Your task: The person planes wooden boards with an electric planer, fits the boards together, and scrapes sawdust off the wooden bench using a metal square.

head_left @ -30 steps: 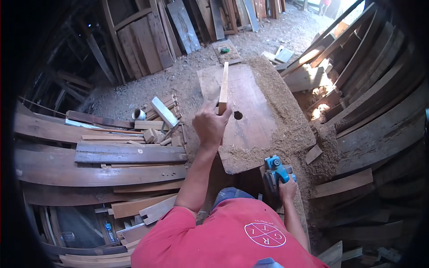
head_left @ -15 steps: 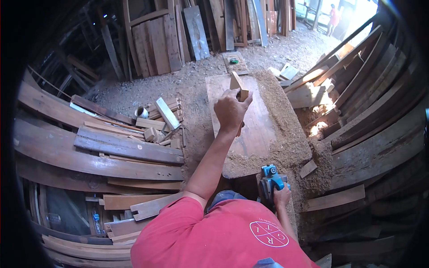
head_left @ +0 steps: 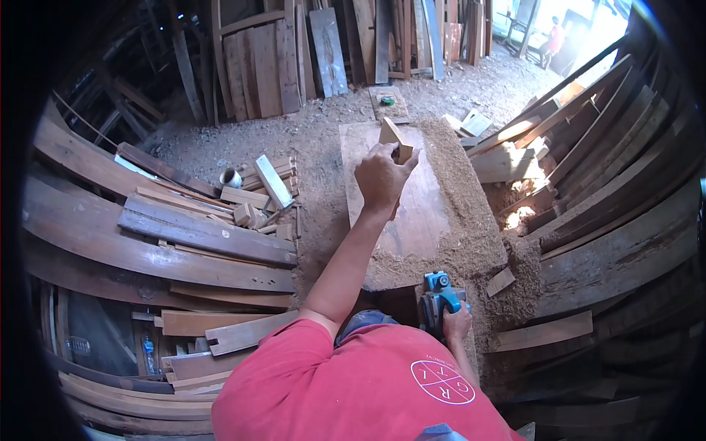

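Wooden piece point(head_left: 392, 132), head view: I see it above the far part of the work board point(head_left: 423, 231), slanting away from me in the left hand point(head_left: 383, 178). The thumb and fingers of that hand pinch its sides; whether its lower end touches the board, I cannot tell. At the near right edge of the board, the right hand point(head_left: 457, 322) has its fingers curled around the handle of a blue power planer point(head_left: 446, 295); its fingertips are hidden from me. Wood shavings point(head_left: 462, 195) cover the right and near margins of the board. Beyond its far edge, a green object point(head_left: 387, 101) rests on a small board point(head_left: 385, 112). To the left I note stacked planks point(head_left: 209, 234) and a round container point(head_left: 231, 177); at far right, a person point(head_left: 553, 40) in bright light.
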The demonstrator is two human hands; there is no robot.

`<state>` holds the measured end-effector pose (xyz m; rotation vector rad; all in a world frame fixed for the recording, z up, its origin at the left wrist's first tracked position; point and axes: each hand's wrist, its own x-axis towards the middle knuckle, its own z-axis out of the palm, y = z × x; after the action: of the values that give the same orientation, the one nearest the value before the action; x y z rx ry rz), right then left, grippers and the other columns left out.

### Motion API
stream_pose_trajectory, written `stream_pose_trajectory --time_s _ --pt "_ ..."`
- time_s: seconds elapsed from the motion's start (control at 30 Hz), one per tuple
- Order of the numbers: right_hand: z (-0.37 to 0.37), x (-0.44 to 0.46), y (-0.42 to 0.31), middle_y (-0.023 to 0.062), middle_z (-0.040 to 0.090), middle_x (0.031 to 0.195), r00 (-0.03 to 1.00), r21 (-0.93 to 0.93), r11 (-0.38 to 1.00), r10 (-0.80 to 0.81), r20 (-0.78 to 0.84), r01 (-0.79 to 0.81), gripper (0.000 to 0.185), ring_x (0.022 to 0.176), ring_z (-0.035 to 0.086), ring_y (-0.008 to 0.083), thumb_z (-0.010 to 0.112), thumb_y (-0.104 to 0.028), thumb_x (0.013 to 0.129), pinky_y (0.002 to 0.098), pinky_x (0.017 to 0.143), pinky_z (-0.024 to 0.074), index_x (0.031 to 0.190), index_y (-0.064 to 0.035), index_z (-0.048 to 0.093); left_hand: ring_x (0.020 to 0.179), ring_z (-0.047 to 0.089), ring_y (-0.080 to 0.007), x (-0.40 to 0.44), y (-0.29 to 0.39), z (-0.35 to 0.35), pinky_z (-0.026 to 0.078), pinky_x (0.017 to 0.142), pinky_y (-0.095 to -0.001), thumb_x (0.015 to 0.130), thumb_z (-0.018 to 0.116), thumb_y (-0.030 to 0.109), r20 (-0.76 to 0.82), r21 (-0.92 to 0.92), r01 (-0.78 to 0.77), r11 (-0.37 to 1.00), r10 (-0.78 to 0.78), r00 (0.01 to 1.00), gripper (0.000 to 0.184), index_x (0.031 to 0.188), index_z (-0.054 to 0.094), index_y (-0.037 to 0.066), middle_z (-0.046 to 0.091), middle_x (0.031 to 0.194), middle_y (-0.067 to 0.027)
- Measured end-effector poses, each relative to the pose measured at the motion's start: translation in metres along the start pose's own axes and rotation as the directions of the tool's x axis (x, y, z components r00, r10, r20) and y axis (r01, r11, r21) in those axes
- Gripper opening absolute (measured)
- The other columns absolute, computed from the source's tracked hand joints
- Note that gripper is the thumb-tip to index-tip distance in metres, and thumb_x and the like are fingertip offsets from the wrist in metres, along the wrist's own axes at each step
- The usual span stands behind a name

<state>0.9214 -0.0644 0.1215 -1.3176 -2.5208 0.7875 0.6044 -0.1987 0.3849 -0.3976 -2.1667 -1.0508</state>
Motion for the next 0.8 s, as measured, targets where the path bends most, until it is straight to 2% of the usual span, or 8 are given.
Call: stream_pose_trajectory --time_s 0.3,0.43,0.5,0.57,0.67,0.73,0.77,0.8 --pt "-0.001 -0.001 -0.004 0.0270 0.073 0.091 0.999 -0.019 0.999 0.045 -0.017 -0.045 0.033 0.090 0.071 0.0495 0.081 -0.029 0.080 0.0589 0.079 0.0558 0.101 -0.0072 0.069 0.080 0.074 -0.0310 -0.020 -0.017 -0.004 0.058 0.067 -0.0407 0.083 0.083 0.045 -0.031 0.081 -0.088 0.993 0.091 0.995 0.041 0.100 0.081 0.007 0.073 0.090 -0.0099" --pt "0.003 0.000 0.004 0.0273 0.073 0.092 0.999 0.015 1.000 0.007 -0.038 -0.006 0.039 0.089 0.071 0.0502 0.082 -0.030 0.079 0.0595 0.077 0.0557 0.108 -0.0086 0.067 0.086 0.075 -0.0343 -0.043 -0.030 -0.018 0.060 0.075 -0.0447 0.087 0.082 0.042 0.128 0.006 -0.175 0.984 0.173 0.977 0.046 0.116 0.076 0.007 0.074 0.100 -0.0106" --pt "-0.003 -0.005 -0.002 0.0245 0.072 0.100 0.998 0.085 0.995 0.060 -0.023 -0.058 0.043 0.097 0.070 0.0460 0.082 -0.032 0.079 0.0548 0.085 0.0552 0.112 -0.0087 0.066 0.090 0.075 -0.0349 -0.062 -0.041 -0.021 0.061 0.079 -0.0452 0.086 0.083 0.041 0.154 -0.066 -0.244 0.967 0.252 0.955 0.051 0.124 0.073 0.009 0.075 0.106 -0.0113" --pt "-0.008 -0.009 -0.015 0.0207 0.068 0.107 0.910 0.139 0.942 -0.245 -0.335 0.305 0.049 0.104 0.063 0.0419 0.081 -0.036 0.080 0.0529 0.097 0.0491 0.117 -0.0073 0.065 0.092 0.075 -0.0349 -0.081 -0.044 -0.030 0.062 0.080 -0.0452 0.081 0.086 0.042 0.374 -0.103 -0.115 0.988 0.146 0.916 0.054 0.123 0.073 0.010 0.074 0.111 -0.0121" --pt "-0.018 -0.012 -0.081 0.0180 0.063 0.123 0.925 0.350 0.860 -0.313 -0.214 0.372 0.064 0.118 0.058 0.0352 0.078 -0.042 0.085 0.0472 0.106 0.0429 0.132 -0.0035 0.059 0.089 0.075 -0.0353 -0.109 -0.055 -0.025 0.060 0.078 -0.0447 0.074 0.090 0.047 0.454 -0.205 -0.228 0.952 0.299 0.839 0.061 0.118 0.071 0.009 0.074 0.109 -0.0148" --pt "-0.014 -0.008 -0.140 0.0152 0.063 0.129 0.915 0.863 0.500 -0.376 0.144 0.070 0.059 0.126 0.057 0.0293 0.066 -0.046 0.097 0.0448 0.108 0.0430 0.134 -0.0006 0.057 0.092 0.074 -0.0358 -0.119 -0.048 -0.025 0.059 0.081 -0.0451 0.072 0.091 0.048 0.550 -0.193 -0.189 0.963 0.266 0.792 0.064 0.118 0.068 0.009 0.074 0.107 -0.0143" --pt "0.006 0.000 -0.154 0.0108 0.065 0.126 0.866 0.935 0.345 -0.489 0.108 0.079 0.056 0.128 0.058 0.0240 0.054 -0.050 0.105 0.0414 0.108 0.0453 0.133 -0.0018 0.058 0.095 0.074 -0.0363 -0.123 -0.042 -0.024 0.058 0.085 -0.0456 0.069 0.092 0.049 0.627 -0.174 -0.160 0.972 0.235 0.743 0.068 0.117 0.065 0.009 0.074 0.104 -0.0138" --pt "0.043 0.001 -0.157 0.0062 0.065 0.121 0.839 0.980 0.001 -0.516 0.173 -0.201 0.054 0.118 0.061 0.0183 0.051 -0.052 0.107 0.0368 0.103 0.0475 0.132 -0.0045 0.060 0.099 0.072 -0.0386 -0.124 -0.044 -0.023 0.056 0.089 -0.0483 0.073 0.090 0.045 0.700 -0.189 -0.127 0.974 0.225 0.678 0.066 0.119 0.059 0.009 0.072 0.107 -0.0148"
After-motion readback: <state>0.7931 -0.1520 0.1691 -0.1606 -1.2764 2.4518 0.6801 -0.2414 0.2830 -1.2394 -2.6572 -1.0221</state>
